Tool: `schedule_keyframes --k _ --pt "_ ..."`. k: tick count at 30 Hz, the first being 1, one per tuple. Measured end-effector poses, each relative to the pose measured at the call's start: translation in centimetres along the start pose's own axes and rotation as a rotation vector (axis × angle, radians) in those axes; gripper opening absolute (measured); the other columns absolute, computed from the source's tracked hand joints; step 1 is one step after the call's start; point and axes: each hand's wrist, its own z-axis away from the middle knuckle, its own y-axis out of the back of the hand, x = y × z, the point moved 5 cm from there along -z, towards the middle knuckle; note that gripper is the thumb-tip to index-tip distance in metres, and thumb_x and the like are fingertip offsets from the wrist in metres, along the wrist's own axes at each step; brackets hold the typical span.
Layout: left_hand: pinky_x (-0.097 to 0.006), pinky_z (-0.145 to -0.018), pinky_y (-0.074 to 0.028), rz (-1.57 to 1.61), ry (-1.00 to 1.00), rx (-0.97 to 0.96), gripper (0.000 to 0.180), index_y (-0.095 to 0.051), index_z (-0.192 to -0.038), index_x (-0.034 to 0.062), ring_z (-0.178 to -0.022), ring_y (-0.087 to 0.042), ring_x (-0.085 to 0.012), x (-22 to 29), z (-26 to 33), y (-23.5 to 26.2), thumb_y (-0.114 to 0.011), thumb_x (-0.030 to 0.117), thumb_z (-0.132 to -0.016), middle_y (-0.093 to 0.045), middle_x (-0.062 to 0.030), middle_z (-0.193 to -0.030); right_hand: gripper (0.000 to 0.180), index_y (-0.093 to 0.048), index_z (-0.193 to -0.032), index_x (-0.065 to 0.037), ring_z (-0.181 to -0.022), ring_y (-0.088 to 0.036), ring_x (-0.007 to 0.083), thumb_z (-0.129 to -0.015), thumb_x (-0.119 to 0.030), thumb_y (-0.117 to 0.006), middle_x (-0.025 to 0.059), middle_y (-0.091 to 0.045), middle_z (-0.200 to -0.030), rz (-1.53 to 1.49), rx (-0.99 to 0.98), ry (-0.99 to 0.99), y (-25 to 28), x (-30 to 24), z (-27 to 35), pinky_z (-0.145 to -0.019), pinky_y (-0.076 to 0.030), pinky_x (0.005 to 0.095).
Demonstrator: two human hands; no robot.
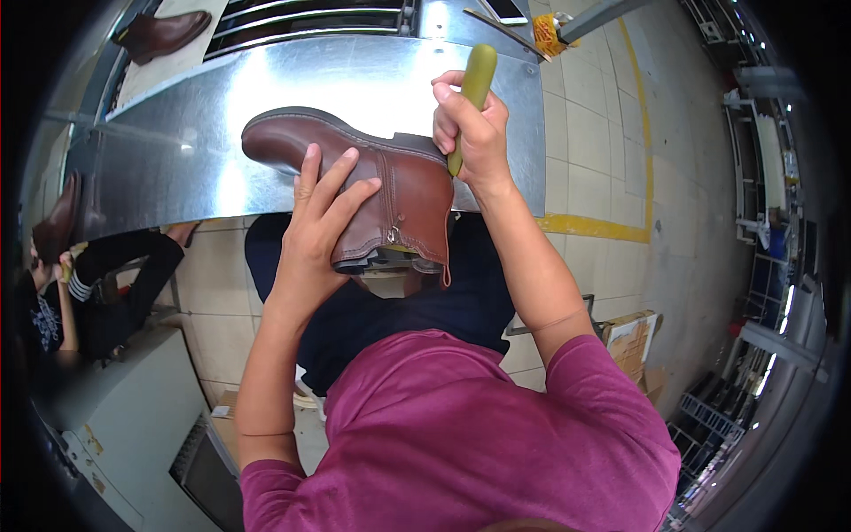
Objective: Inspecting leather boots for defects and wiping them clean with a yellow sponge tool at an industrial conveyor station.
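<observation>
A brown leather ankle boot [412,191] lies on its side at the front edge of the metal table, toe to the left and sole away from me. Its zip side faces up, and its opening hangs over my lap. My left hand [324,217] grips the boot, three fingertips spread on the upper and the thumb hidden. Closed in my right hand [476,129] is an olive-green, round-ended stick [479,78]. The stick's lower tip meets the back of the boot by the heel.
The shiny metal table [204,97] spans the front, with a rail frame [310,19] behind. Another brown boot [164,34] rests at the far left. A phone [505,9] and a yellow-wrapped post [550,35] are far right. A person [66,301] sits at left near a grey cabinet [133,417].
</observation>
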Motion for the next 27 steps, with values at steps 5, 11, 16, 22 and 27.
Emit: schedule_keyframes --k 5,11,16,22,27 --pt "-0.057 -0.123 -0.032 -0.002 0.025 -0.02 0.07 -0.065 -0.136 0.0136 -0.158 -0.025 -0.0448 -0.5 0.2 0.6 -0.086 0.006 -0.07 -0.048 -0.0118 -0.16 0.025 -0.063 -0.112 -0.001 -0.048 -0.042 0.0067 -0.097 -0.017 -0.073 -0.0029 -0.047 -0.062 0.146 -0.151 -0.031 -3.1 0.0 -1.2 -0.045 -0.032 0.0239" --pt "-0.064 -0.122 -0.028 0.015 0.025 -0.018 0.065 -0.065 -0.133 0.0133 -0.158 -0.024 -0.0455 -1.0 0.8 0.2 -0.087 0.013 -0.072 -0.047 -0.0123 -0.16 0.03 -0.064 -0.111 -0.001 -0.049 -0.042 0.0023 -0.094 -0.022 -0.078 -0.006 -0.052 -0.065 0.447 -0.165 -0.009 -5.6 0.6 -1.6 -0.046 -0.03 0.0217" --pt "-0.075 -0.116 -0.031 0.042 0.006 -0.026 0.075 -0.063 -0.137 0.0151 -0.158 -0.023 -0.0424 -1.1 1.3 -0.1 -0.082 -0.003 -0.067 -0.041 -0.0107 -0.161 0.026 -0.066 -0.109 -0.005 -0.051 -0.042 0.0011 -0.095 -0.023 -0.078 -0.0076 -0.052 -0.066 0.619 -0.278 0.03 -8.1 1.3 -2.1 -0.048 -0.029 0.0215" --pt "-0.075 -0.12 -0.02 -0.13 0.018 -0.021 0.074 -0.062 -0.139 0.0186 -0.158 -0.026 -0.0347 -0.8 1.2 0.3 -0.084 0.009 -0.07 -0.043 -0.0071 -0.161 0.021 -0.067 -0.105 -0.005 -0.062 -0.051 0.0046 -0.097 -0.022 -0.076 -0.0049 -0.056 -0.072 0.569 -0.143 0.188 -8.2 1.0 -2.2 -0.056 -0.04 0.0233" --pt "-0.075 -0.119 -0.021 -0.297 -0.046 0.007 0.079 -0.058 -0.142 0.0198 -0.157 -0.029 -0.0326 -2.4 0.0 0.1 -0.086 0.011 -0.069 -0.043 -0.0053 -0.161 0.017 -0.062 -0.1 -0.006 -0.049 -0.046 0.0069 -0.1 -0.02 -0.071 -0.0023 -0.051 -0.064 0.225 0.281 0.37 -2.9 -0.4 -3.1 -0.044 -0.038 0.0246"
